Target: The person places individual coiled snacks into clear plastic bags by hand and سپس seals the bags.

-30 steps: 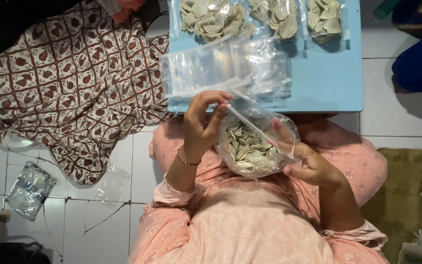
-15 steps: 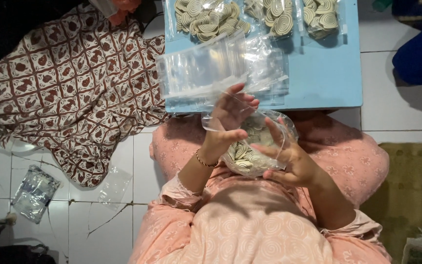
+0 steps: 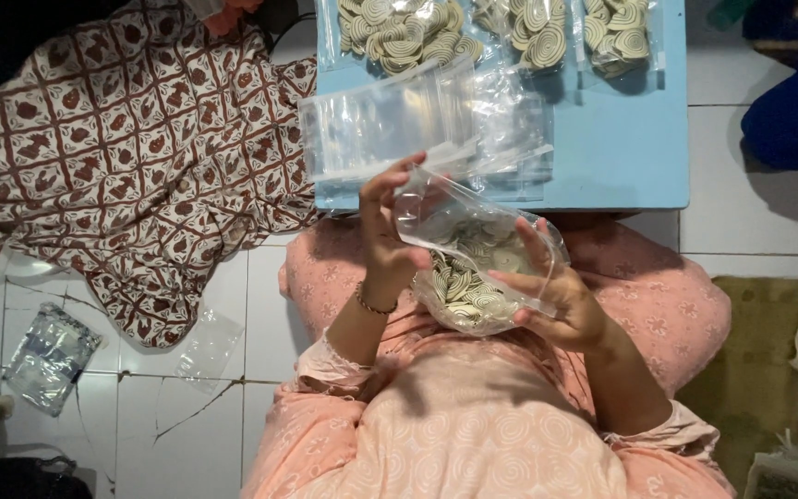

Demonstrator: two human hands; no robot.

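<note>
A clear plastic bag [image 3: 473, 273] half full of pale green spiral snacks is held over my lap. My left hand [image 3: 390, 226] pinches the bag's upper left edge with the fingers raised. My right hand [image 3: 556, 296] cups the bag from the right and below. Just beyond the hands, a stack of empty clear bags [image 3: 417, 125] lies on the near part of a light blue table [image 3: 621, 157]. Three filled bags of the same snacks [image 3: 408, 32] lie along the table's far edge.
A brown patterned cloth [image 3: 131, 157] covers the floor to the left. Two loose plastic bags [image 3: 48, 356] lie on the white tiles at lower left. A dark blue object [image 3: 796, 111] sits at upper right, and a green mat [image 3: 768, 370] lies at right.
The bag has tilted and its top now points toward the left. My left hand moved from the bag's top to its upper left edge; my right hand slid further under it.
</note>
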